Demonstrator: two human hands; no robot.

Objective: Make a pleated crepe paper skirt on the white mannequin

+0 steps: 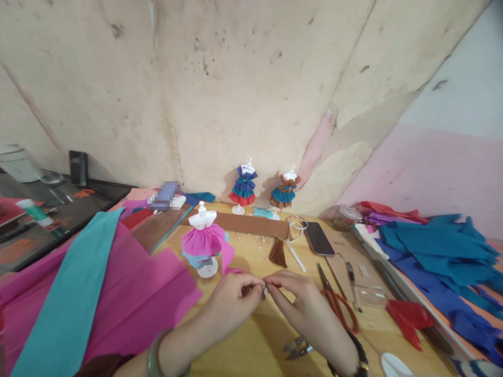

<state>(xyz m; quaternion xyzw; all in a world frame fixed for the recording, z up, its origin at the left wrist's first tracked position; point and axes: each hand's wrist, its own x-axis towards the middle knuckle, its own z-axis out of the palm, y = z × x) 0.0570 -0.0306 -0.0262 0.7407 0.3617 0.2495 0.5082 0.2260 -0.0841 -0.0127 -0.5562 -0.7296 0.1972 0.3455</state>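
Note:
My left hand (pixel 239 296) and my right hand (pixel 296 298) meet above the wooden table, fingertips pinched together. A tiny whitish bit (pixel 264 288) shows between them, too small to name. Just behind my left hand stands a small white mannequin (pixel 202 217) wearing a ruffled pink paper skirt (pixel 204 241) over a light blue layer. A loose pink strip (pixel 227 254) trails from that skirt toward my left hand. Red-handled scissors (pixel 334 301) lie beside my right hand, partly hidden by it. Below my right wrist are small thread snips (pixel 297 348).
Two dressed mannequins, one blue and red (pixel 244 183), one brown and teal (pixel 283 191), stand by the wall. Pink paper (pixel 145 288) and a turquoise strip (pixel 74 293) cover the left. A phone (pixel 319 238), brown tassel (pixel 279 252), pen (pixel 353 285) and teal paper (pixel 436 241) lie right.

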